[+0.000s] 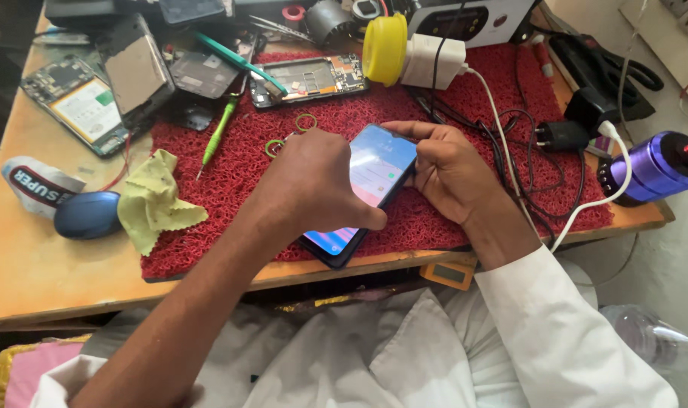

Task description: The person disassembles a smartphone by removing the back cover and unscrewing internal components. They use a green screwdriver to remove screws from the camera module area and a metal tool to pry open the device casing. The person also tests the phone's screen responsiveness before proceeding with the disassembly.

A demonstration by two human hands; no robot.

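A dark smartphone with a lit screen lies tilted on a red mesh mat. My left hand covers its left side, the thumb pressing the lower screen. My right hand grips the phone's right edge, its fingers curled over the top corner. Both hands hold the phone.
An opened phone body, a green screwdriver, a yellow cloth, green rings, a circuit board, a yellow tape roll, a white charger and black cables lie around. A purple cylinder sits at right.
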